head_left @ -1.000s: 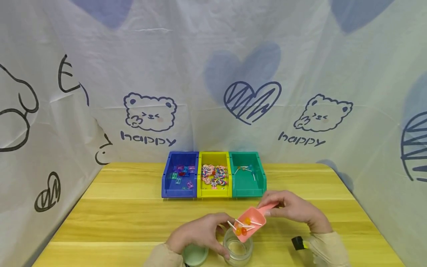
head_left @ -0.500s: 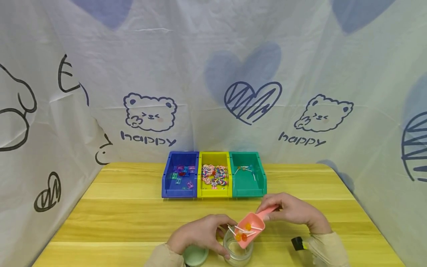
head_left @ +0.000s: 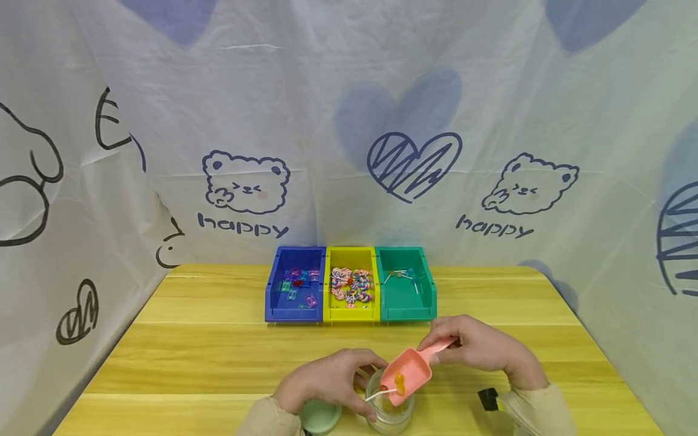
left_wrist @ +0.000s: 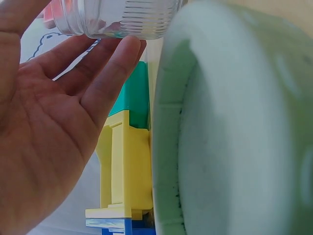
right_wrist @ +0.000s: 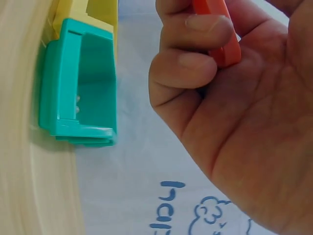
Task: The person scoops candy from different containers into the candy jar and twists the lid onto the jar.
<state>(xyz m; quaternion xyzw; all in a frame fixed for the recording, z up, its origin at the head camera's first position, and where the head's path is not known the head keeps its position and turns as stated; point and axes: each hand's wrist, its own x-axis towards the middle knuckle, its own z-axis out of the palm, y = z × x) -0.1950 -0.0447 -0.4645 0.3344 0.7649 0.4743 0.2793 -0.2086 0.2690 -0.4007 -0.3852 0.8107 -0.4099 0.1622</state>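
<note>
My right hand (head_left: 480, 345) grips the handle of a pink scoop (head_left: 412, 365), tilted down over the mouth of a clear glass jar (head_left: 391, 425). A few orange lollipops (head_left: 400, 383) lie at the scoop's lower lip, one white stick reaching out past the jar's rim. In the right wrist view, curled fingers (right_wrist: 188, 71) wrap the scoop handle (right_wrist: 227, 51). My left hand (head_left: 332, 383) holds the jar from the left, thumb in front and fingers behind. The left wrist view has its fingertips against the ribbed glass (left_wrist: 146, 19). Beside that hand lies a pale green lid (head_left: 320, 416).
Behind the hands stand three joined bins: blue (head_left: 294, 315) with clear coloured pieces, yellow (head_left: 351, 315) with swirl lollipops, and green (head_left: 408, 313) with a few lollipops. A printed curtain (head_left: 338, 206) hangs behind the wooden table (head_left: 207, 357). A small black object (head_left: 488, 399) shows by the right sleeve.
The scoop has dipped lower over the jar and tilted further. Its lollipops have slid toward the lip, and fewer show in it. My left hand keeps its place at the jar.
</note>
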